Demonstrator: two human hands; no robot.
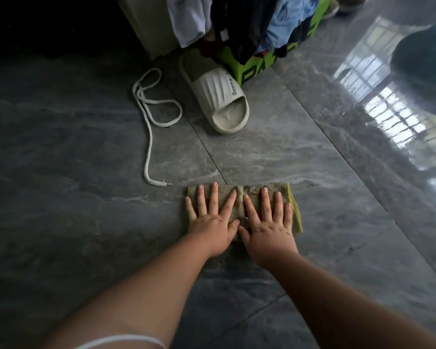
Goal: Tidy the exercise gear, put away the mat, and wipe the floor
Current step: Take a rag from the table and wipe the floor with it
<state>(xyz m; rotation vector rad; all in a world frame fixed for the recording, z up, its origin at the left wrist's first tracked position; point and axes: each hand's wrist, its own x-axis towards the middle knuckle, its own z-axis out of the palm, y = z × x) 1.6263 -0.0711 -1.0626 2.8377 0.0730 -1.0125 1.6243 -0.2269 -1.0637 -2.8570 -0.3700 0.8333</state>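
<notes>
Cloth: a folded yellow-green rag (252, 195) lies flat on the grey stone tile floor (73, 172), under both hands.
Left hand: the left hand (213, 222) presses flat on the rag's left part, fingers straight and spread.
Right hand: the right hand (268, 225) presses flat on its right part, fingers straight too, thumbs almost touching.
Lace: a white shoelace (150, 117) lies looped on the floor, up and left of the rag.
Slipper: a cream rubber slide slipper (219, 96) sits just beside the lace.
Box: a green cardboard box (252, 71) heaped with clothes (262, 23) stands behind the slipper.
</notes>
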